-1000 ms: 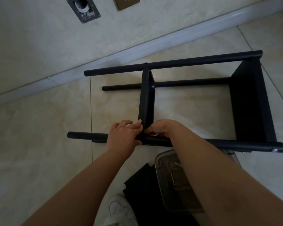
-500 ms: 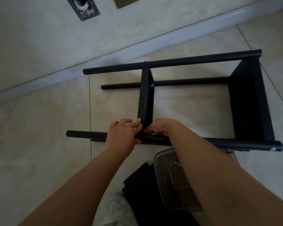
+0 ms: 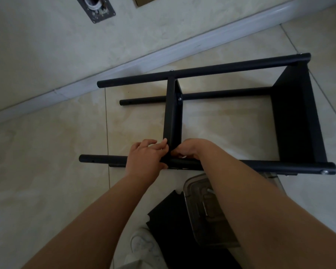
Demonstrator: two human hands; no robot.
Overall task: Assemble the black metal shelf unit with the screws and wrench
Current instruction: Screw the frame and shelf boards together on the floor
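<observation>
a: black metal shelf unit (image 3: 291,117) lies on its side on the tiled floor (image 3: 47,171), just ahead of both hands.
b: hands?
a: left hand (image 3: 145,158) wraps the near tube (image 3: 260,166), thumb up against the middle panel (image 3: 173,117). right hand (image 3: 190,150) is curled at the same joint, on the other side of the panel. can't tell what its fingers pinch, they're hidden.
b: screws, wrench?
a: clear plastic box (image 3: 200,206) sits under the right forearm, small metal bits inside, too blurred to name. one screw head (image 3: 179,98) shows on the panel beyond the hands.
</observation>
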